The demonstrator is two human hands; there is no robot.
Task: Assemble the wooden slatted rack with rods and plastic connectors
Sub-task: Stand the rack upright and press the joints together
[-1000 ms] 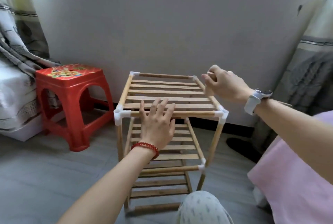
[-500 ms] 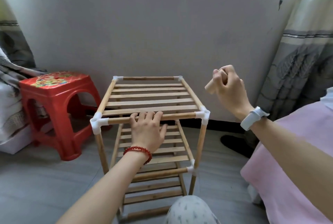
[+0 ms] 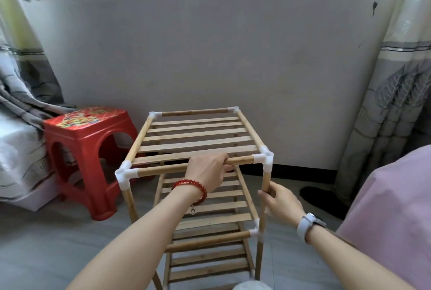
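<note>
I see the wooden rack (image 3: 200, 140) standing on the grey floor (image 3: 46, 254), close to the wall and just beside a red stool (image 3: 88, 150). My left hand (image 3: 207, 173) is curled over the front top rod (image 3: 168, 168), fingers wrapped all the way round it, and I think that is to keep the rack from tipping or sliding while the other side gets pushed on. My right hand (image 3: 281, 203) is closed around the front right upright rod (image 3: 264, 187), a little below the white corner connector (image 3: 265, 159). My guess is that it is there to press that rod up tight into the plastic piece, or to check that it sits snug. The top shelf has all four white corners on it, and the middle shelf below has its own white connector (image 3: 256, 233) at the front right. The rack looks nearly done to me. I can't see the feet of the rack, since the bottom of the view cuts them off, and something pale and round low down blocks part of the lowest shelf. The right thumb side is turned away, so how hard that hand squeezes is hard to tell.
</note>
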